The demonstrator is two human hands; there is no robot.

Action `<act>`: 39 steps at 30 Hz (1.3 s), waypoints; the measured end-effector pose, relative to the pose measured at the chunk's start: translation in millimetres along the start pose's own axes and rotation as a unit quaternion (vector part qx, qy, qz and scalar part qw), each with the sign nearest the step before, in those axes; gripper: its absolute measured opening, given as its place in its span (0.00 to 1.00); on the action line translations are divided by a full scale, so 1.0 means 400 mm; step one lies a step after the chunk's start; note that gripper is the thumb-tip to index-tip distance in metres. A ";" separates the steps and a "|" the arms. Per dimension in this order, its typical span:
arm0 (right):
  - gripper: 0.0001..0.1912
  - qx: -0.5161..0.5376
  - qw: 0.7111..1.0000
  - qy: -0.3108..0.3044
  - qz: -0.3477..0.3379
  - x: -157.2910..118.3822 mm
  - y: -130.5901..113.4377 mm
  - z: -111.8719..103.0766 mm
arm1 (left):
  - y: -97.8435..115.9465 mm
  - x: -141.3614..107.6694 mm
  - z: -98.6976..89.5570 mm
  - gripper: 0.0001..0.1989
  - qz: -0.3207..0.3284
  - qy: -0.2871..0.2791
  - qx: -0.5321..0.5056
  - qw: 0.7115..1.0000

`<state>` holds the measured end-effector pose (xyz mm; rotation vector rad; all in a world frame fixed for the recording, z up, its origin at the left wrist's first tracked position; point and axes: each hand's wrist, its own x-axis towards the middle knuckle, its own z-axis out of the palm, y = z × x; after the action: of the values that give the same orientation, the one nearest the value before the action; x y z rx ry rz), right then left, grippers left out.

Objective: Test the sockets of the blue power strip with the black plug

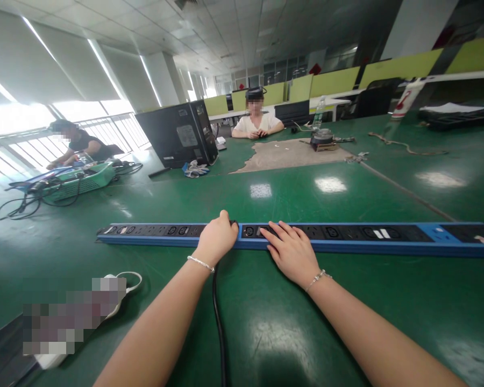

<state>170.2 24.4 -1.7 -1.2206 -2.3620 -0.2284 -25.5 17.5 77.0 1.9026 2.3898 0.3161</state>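
A long blue and black power strip with many sockets lies across the green table in front of me. My left hand is closed around a black plug at the strip's middle; the hand hides most of the plug, so I cannot tell how far it sits in a socket. From under that hand a black power cord runs down towards me. Just to the right, my right hand rests on the strip with fingers stretched out, fingertips touching its socket face.
A computer tower, a glove and a green basket with cables stand at back left. A blurred-out object lies at front left. Two people sit beyond the table. A bottle and a string are at back right.
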 end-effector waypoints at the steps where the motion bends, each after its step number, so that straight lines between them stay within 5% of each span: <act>1: 0.21 0.000 1.000 0.002 0.000 0.000 0.000 0.001 | 0.007 -0.001 0.002 0.11 -0.001 0.003 0.008 1.000; 13: 0.22 -0.008 1.000 0.017 -0.005 -0.001 0.004 0.008 | -0.019 -0.003 0.019 0.11 -0.003 -0.012 -0.029 1.000; 23: 0.21 0.001 1.000 0.020 0.003 -0.003 0.001 0.006 | 0.026 -0.025 0.030 0.11 0.004 -0.010 0.035 0.999; 30: 0.21 0.042 0.998 0.016 0.044 -0.002 -0.010 -0.009 | -0.045 -0.024 0.014 0.22 0.064 -0.057 -0.102 0.991; 36: 0.18 0.139 0.984 0.005 0.107 0.067 -0.120 -0.033 | -0.132 -0.027 0.085 0.21 0.152 0.128 -0.062 0.978; 39: 0.23 0.138 0.974 -0.035 0.174 0.129 -0.204 -0.045 | -0.147 -0.046 0.127 0.23 0.203 0.116 -0.004 0.972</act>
<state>84.8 7.5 44.0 -1.4876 -2.1005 0.2530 -68.2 -7.1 14.2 2.4680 2.0935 0.6009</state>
